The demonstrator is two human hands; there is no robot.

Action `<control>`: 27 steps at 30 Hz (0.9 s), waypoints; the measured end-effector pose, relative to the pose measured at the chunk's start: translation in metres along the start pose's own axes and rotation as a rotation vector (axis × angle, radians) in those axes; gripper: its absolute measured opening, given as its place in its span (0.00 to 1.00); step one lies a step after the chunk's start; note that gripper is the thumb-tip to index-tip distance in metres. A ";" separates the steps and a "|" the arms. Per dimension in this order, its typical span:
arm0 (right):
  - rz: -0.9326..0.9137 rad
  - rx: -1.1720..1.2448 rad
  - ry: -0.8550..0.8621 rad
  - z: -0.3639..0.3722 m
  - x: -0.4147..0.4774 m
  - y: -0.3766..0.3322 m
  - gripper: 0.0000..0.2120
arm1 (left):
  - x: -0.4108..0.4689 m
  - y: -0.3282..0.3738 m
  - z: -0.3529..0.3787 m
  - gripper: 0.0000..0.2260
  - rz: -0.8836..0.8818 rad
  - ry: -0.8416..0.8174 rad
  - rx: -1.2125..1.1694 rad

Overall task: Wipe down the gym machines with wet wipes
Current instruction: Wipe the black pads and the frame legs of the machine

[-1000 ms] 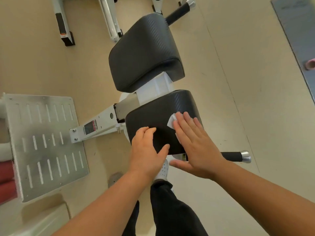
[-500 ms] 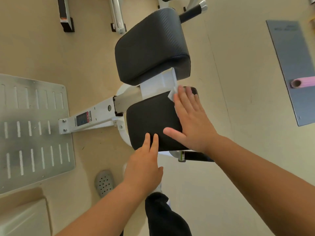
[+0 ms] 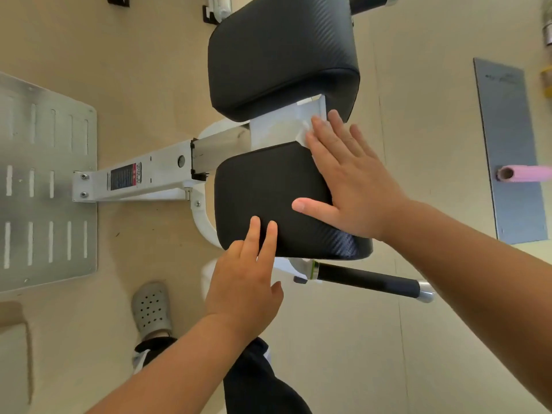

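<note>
Right hand (image 3: pixel 349 180) lies flat, fingers straight, pressing the wipe (image 3: pixel 306 132) at the far right corner of the near pad (image 3: pixel 263 192). Left hand (image 3: pixel 245 282) (released, fingers straight) touches the pad's near edge.

- The left half of the near black pad (image 3: pixel 263 192) is bare, so a hand could slide there.
- The right hand (image 3: pixel 349 180) lies flat on its right side. The left hand (image 3: pixel 245 282) has two fingers on its near edge.
- The gap to the far black pad (image 3: pixel 280 55) is thin, and a white post (image 3: pixel 277 130) fills it.
- A white bar (image 3: pixel 143 180) sticks out to the left.
- A black handle (image 3: pixel 367 279) sticks out to the right, below the pad.
- The floor (image 3: pixel 418 130) on the right is open up to the grey mat (image 3: pixel 507 115).
</note>
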State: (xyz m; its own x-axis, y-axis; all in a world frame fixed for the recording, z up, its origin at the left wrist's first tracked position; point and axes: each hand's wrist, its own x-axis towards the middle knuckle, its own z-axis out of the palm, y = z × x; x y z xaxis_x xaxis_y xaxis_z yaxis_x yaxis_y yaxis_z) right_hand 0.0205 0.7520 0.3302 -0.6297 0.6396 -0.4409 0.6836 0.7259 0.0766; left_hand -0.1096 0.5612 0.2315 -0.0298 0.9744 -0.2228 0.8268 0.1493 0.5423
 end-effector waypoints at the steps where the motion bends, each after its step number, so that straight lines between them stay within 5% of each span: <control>1: -0.032 -0.048 -0.012 0.002 -0.005 -0.006 0.50 | -0.001 -0.002 0.000 0.45 0.002 0.002 -0.029; 9: -0.421 -0.261 -0.145 0.013 -0.067 -0.006 0.48 | -0.010 -0.023 -0.002 0.37 0.018 0.013 -0.354; 16: -0.153 -0.324 -0.126 -0.013 0.016 -0.020 0.51 | -0.027 -0.033 0.013 0.34 -0.061 0.057 -0.419; 23: -0.464 -0.320 -0.273 0.027 -0.065 -0.050 0.50 | -0.038 -0.046 0.015 0.39 -0.161 -0.066 -0.525; 27: -0.305 -0.370 -0.239 -0.006 -0.030 -0.030 0.49 | -0.034 -0.050 0.011 0.37 -0.207 -0.084 -0.576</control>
State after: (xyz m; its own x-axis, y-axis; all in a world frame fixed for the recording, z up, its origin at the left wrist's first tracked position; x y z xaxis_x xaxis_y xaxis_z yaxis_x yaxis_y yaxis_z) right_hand 0.0164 0.7127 0.3461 -0.6485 0.3415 -0.6803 0.2797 0.9381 0.2043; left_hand -0.1440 0.5191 0.2028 -0.0933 0.9026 -0.4203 0.3718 0.4232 0.8262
